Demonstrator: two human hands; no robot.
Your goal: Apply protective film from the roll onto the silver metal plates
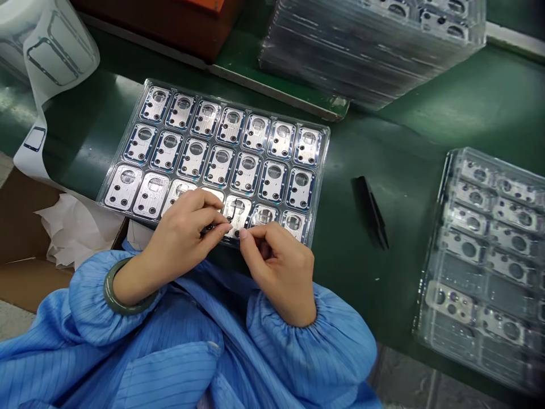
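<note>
Pinching over tray's [128,213] near edge, both hands' [181,227] [285,264] fingers [220,230], hold unclear; bench [340,165] room rightward

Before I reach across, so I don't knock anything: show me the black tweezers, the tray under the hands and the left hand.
Black tweezers [373,213]: head view, middle of the body.
Tray under the hands [320,165]: head view, right-hand rim.
Left hand [181,233]: head view, back of the hand.

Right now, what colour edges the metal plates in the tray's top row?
The top-row metal plates are edged in blue, best seen in the head view.
</note>
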